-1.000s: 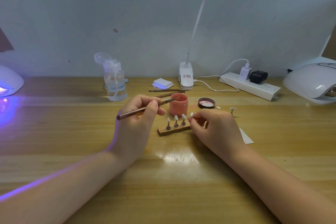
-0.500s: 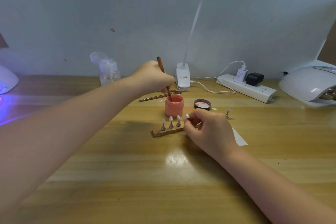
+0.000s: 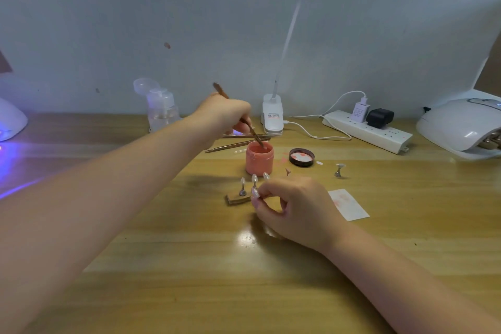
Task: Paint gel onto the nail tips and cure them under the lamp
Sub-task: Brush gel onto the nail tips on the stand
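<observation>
My left hand [image 3: 226, 116] grips a thin brown brush [image 3: 238, 116] with its tip dipped in the open pink gel jar [image 3: 259, 158]. In front of the jar a small wooden holder [image 3: 237, 199] carries nail tips on metal stands [image 3: 242, 187]. My right hand [image 3: 295, 206] pinches one nail tip on its stand [image 3: 255, 193] just above the holder's right end. A lit curing lamp [image 3: 10, 122] glows violet at the far left edge. A second white lamp [image 3: 461, 125] sits at the far right.
The jar's black lid [image 3: 301, 157] lies to its right, with a lone nail stand [image 3: 338, 170] and a stained paper slip [image 3: 348, 205] nearby. Spare brushes [image 3: 235, 144], a pump bottle [image 3: 161, 108], a clip desk lamp [image 3: 272, 114] and a power strip [image 3: 366, 130] line the back.
My left hand rose from beside the holder and carried the brush into the pink jar. My right hand lifted a nail tip stand slightly off the holder.
</observation>
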`<action>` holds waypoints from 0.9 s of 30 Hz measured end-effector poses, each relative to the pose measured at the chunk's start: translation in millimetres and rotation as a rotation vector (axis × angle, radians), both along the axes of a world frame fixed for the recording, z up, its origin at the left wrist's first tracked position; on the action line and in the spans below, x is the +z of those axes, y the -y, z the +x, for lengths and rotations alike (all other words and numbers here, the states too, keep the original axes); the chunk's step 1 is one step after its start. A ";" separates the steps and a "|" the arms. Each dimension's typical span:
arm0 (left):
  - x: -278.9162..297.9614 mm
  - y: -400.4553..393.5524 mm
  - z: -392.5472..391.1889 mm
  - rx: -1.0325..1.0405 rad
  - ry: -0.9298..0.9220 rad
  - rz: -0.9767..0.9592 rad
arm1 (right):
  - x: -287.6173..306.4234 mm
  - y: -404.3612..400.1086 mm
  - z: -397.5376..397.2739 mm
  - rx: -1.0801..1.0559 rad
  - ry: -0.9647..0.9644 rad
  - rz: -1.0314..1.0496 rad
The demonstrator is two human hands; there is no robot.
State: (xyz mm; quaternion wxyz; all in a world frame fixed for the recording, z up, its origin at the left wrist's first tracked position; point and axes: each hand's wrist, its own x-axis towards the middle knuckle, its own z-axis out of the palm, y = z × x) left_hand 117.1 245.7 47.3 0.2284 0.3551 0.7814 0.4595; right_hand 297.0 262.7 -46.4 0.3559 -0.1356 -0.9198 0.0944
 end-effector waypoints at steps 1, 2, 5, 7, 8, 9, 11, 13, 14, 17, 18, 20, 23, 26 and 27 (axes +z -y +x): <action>-0.2 4.0 -4.2 0.025 0.069 0.023 | -0.3 -0.9 0.1 -0.012 0.023 -0.007; -1.6 8.1 -8.2 0.047 0.128 0.037 | -0.4 -1.9 0.1 -0.025 0.046 -0.014; -8.7 18.6 -18.8 0.076 0.248 0.024 | 0.0 -3.6 -0.8 -0.040 0.083 -0.031; -13.8 23.0 -23.5 0.081 0.308 0.016 | 0.3 -2.9 -1.3 -0.040 0.076 -0.030; -16.1 24.8 -25.5 0.088 0.324 0.017 | 0.4 -2.7 -1.9 -0.041 0.076 -0.024; -18.2 26.2 -27.3 0.099 0.331 0.017 | 0.3 -2.6 -2.3 -0.044 0.084 -0.019; -21.7 28.9 -30.1 0.117 0.337 0.018 | -0.7 -3.4 -2.8 -0.048 0.092 -0.007; -24.3 33.7 -32.5 0.128 0.354 0.018 | -2.0 -4.4 -2.7 -0.051 0.075 0.000; -25.4 36.5 -33.7 0.130 0.364 0.021 | -2.0 -4.3 -2.6 -0.056 0.067 -0.003; -28.4 45.5 -36.6 0.139 0.398 0.054 | -0.3 -3.1 -2.1 -0.074 -0.012 -0.034; -29.5 48.4 -36.3 0.141 0.425 0.081 | 0.6 -3.7 -1.7 -0.073 -0.049 -0.059; -31.9 55.1 -32.8 0.126 0.497 0.181 | 2.0 -5.8 -1.6 -0.068 -0.120 -0.119; -35.9 66.8 -21.1 0.065 0.519 0.386 | 3.0 -6.8 -2.1 -0.060 -0.207 -0.214; -42.8 81.5 -6.6 -0.035 0.387 0.582 | 3.0 -7.1 -3.5 -0.049 -0.289 -0.356; -46.0 86.8 -1.4 -0.080 0.320 0.639 | 3.0 -7.4 -4.2 -0.050 -0.300 -0.390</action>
